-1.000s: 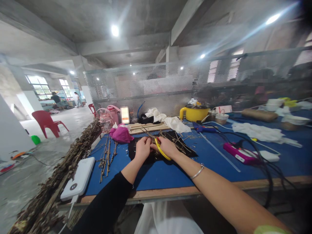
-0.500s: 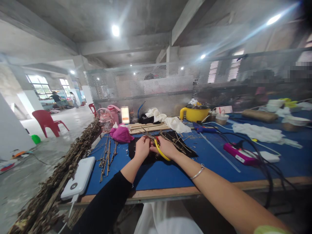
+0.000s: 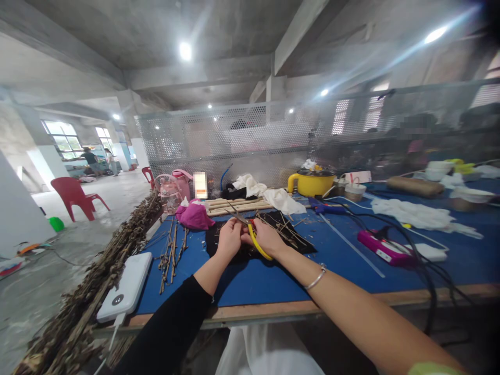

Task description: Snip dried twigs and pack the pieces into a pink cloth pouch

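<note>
R hand closed round scissors: yellow looped handle, red bit nr pivot, slim grey blades angled twd back edge of blue worktop. They're over black cloth w/ dry twigs, approx. mid-worktop. L hand by blades, fingers curled; grip hidden, can't tell. Twig bunch nr front-L corner, beside white power bank.

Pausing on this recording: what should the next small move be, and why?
I'd probably ease the left hand slightly away from the yellow-handled metal scissors before any cut: its fingertips appear very near the blades, while the right hand grips them over black cloth strewn with thin brown twigs.
</note>
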A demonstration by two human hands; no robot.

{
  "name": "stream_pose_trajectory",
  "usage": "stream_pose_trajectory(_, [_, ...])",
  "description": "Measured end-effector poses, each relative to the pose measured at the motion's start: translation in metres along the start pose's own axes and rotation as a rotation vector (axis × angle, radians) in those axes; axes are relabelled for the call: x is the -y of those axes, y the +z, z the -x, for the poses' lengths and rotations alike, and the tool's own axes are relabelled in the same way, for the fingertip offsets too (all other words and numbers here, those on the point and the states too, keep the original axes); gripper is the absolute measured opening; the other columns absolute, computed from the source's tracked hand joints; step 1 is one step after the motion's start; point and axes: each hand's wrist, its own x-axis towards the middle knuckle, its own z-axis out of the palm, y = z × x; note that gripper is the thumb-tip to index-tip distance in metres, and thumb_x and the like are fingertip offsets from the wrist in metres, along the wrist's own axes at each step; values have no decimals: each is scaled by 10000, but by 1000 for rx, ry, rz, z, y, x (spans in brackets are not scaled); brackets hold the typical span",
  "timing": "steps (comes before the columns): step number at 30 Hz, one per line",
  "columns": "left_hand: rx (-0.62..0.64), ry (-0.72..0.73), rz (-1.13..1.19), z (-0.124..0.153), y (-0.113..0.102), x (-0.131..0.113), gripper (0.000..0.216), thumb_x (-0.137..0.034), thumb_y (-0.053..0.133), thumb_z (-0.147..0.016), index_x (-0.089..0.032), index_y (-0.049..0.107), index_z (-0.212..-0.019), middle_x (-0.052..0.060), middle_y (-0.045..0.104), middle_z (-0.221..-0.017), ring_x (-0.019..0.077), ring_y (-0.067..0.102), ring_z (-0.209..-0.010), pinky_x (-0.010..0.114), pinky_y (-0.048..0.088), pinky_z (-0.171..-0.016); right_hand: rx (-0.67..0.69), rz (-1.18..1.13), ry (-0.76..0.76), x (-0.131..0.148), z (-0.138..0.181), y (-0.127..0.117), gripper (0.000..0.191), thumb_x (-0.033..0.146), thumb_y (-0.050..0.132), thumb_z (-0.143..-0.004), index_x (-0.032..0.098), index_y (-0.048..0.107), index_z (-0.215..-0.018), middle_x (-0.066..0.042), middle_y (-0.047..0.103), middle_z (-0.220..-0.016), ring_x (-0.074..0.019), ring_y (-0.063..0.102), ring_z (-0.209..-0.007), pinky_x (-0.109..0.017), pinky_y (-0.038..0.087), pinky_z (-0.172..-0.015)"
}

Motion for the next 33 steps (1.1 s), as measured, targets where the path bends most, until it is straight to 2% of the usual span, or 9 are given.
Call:
stream_pose_trajectory(6, [-19, 40, -109, 4, -4, -7, 214, -313, 420, -807, -175, 551, -708, 2, 592, -626, 119, 533, -589, 217, 401, -585, 14, 73, 22, 1, -1, 0, 523, 643, 502, -723, 168, 489, -942, -115, 651, -881, -253, 622, -836, -266, 359, -616])
stream_pose_trajectory(15, [-26, -25, -127, 7, -5, -12, 272, -351, 394, -812, -184, 461, -608, -24, 528, -552, 95, 459, -458, 202, 353, -460, 23, 95, 33, 0, -4, 2, 556, 690, 443, -723, 167, 517, -900, -124, 659, -859, -263, 625, -833, -274, 377, -622])
stream_pose_trajectory(20, [-64, 9, -199, 6, -5, -15, 243, -300, 421, -800, -176, 482, -600, -16, 535, -544, 104, 491, -503, 206, 366, -496, -11, 141, 20, 0, -3, 0, 582, 696, 462, -704, 170, 492, -953, -126, 650, -886, -274, 619, -849, -294, 382, -649])
stream_pose_trajectory(26, [-32, -78, -4, 0, -2, -7, 129, -189, 409, -778, -172, 536, -760, -5, 566, -600, 117, 542, -526, 227, 447, -530, 9, 58, -53, -5, -3, 4, 579, 662, 528, -682, 173, 465, -987, -111, 630, -950, -254, 610, -864, -280, 376, -643])
stream_pose_trajectory(29, [-8, -71, -12, -1, -2, -3, 140, -201, 418, -781, -172, 554, -798, -6, 565, -600, 113, 536, -513, 227, 448, -526, 17, 43, -63, -6, -3, 5, 561, 651, 531, -688, 169, 465, -968, -112, 627, -948, -246, 608, -848, -270, 364, -624])
stream_pose_trajectory(33, [-4, -32, -59, 0, -3, -5, 142, -243, 427, -792, -172, 546, -759, -14, 544, -581, 105, 518, -498, 212, 420, -510, 28, 52, -42, -5, -3, 4, 538, 645, 515, -709, 169, 470, -958, -108, 637, -900, -237, 608, -821, -261, 344, -609])
